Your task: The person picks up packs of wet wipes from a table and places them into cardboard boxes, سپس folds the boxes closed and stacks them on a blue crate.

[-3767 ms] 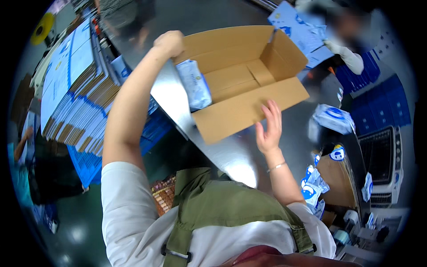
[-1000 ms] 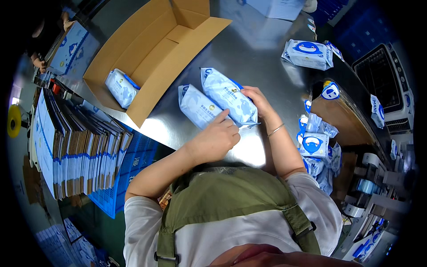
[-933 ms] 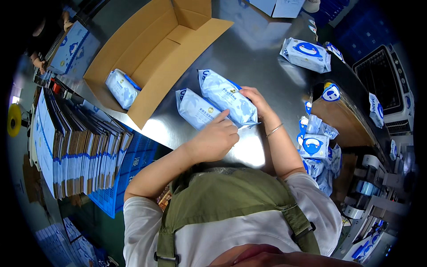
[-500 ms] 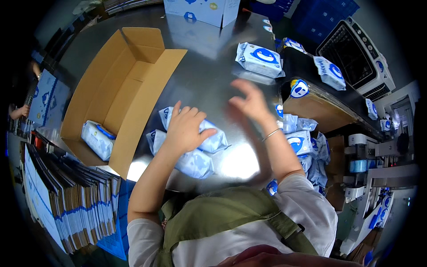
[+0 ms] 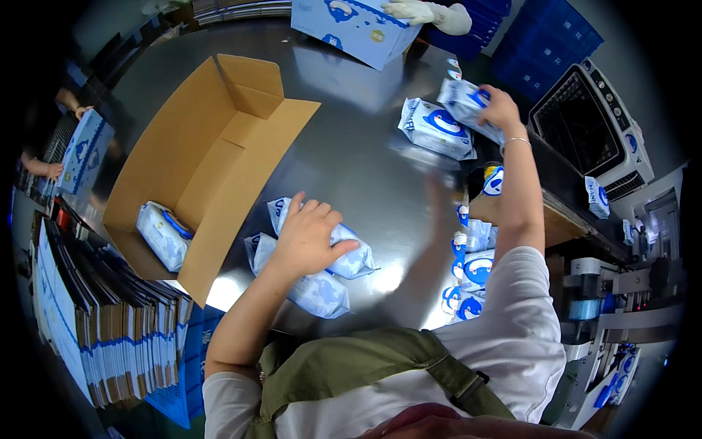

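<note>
In the head view, an open brown carton point(image 5: 186, 157) stands on a metal table point(image 5: 358, 146), its long side flap folded outward. Just right of the carton's near end, the left hand point(image 5: 311, 234) lies palm down, unclosed, fingers spread and thumb pointing right, across two soft packs set side by side: the far pack point(image 5: 354, 256) and the near pack point(image 5: 322, 294). Its bent arm slants up past the carton's near corner.

Well to the right of the carton, roughly level with its far end, the right hand point(image 5: 501, 110) is closed around a gripped pack point(image 5: 462, 104), fingers curled near its blue lid. That arm reaches forward, a bracelet point(image 5: 515, 140) at the wrist. Between the gripped pack and the carton lies a whale-faced pack point(image 5: 437, 130); whether the two packs touch cannot be told. Inside the carton, at its near end, rests a lidded pack point(image 5: 164, 235).

The whale-faced pack carries a blue cartoon whale and bold blue lettering on its end. The far pack shows part of some blue lettering; the gripped pack's print is blurred. Beyond the carton, rightward, a printed box point(image 5: 351, 31) bears blue whales and a round yellow badge, under a co-worker's gloved hand point(image 5: 409, 11).
</note>
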Demonstrator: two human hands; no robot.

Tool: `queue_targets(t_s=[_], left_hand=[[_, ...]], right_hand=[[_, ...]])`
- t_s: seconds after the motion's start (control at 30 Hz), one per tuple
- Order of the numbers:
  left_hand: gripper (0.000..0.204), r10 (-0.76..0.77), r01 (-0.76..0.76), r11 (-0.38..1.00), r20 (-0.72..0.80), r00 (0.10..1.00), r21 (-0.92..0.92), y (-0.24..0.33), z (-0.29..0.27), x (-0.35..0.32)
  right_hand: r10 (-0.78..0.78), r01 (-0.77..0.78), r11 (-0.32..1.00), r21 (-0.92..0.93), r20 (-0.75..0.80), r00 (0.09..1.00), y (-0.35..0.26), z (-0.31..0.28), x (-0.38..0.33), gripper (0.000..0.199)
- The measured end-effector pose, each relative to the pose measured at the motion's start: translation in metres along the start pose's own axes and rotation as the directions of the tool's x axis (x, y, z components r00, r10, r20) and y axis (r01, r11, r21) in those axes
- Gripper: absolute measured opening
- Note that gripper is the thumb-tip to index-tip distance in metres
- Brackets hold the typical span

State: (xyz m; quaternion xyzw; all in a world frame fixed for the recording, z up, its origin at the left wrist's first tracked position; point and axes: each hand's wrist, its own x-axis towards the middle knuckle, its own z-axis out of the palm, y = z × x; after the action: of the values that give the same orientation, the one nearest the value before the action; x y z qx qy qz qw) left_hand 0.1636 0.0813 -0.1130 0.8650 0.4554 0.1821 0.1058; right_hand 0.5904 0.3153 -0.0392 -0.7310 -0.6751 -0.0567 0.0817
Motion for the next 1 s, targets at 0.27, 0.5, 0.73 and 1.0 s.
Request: queue_targets(t_s=[0.27, 0.5, 0.73, 1.0], left_hand=[[0.05, 0.047, -0.047, 0.999, -0.005, 0.999, -0.003, -0.001, -0.002, 0.006], [0.05, 0.116, -0.109, 0.987, 0.058, 0.992, -0.117, 0.014, -0.003, -0.028], [0.052, 0.165, -0.155, 0.98, 0.079, 0.983, -0.125, 0.028, -0.007, -0.045], [0.054, -0.758, 0.649, 0.646, -0.234, 0.609, -0.402, 0.021, -0.012, -0.182]], right_hand=[[-0.211, 0.135, 0.936, 0.325, 0.209, 0.955, -0.078, 0.01, -0.005, 0.08], [-0.516, 0.53, 0.818, 0.223, -0.124, 0.848, -0.109, -0.006, -0.21, 0.082], [-0.486, 0.502, 0.85, 0.163, -0.129, 0.864, -0.121, 0.003, -0.237, 0.099], [-0.373, -0.091, 0.711, 0.697, 0.484, 0.792, -0.063, 0.05, -0.099, 0.101]])
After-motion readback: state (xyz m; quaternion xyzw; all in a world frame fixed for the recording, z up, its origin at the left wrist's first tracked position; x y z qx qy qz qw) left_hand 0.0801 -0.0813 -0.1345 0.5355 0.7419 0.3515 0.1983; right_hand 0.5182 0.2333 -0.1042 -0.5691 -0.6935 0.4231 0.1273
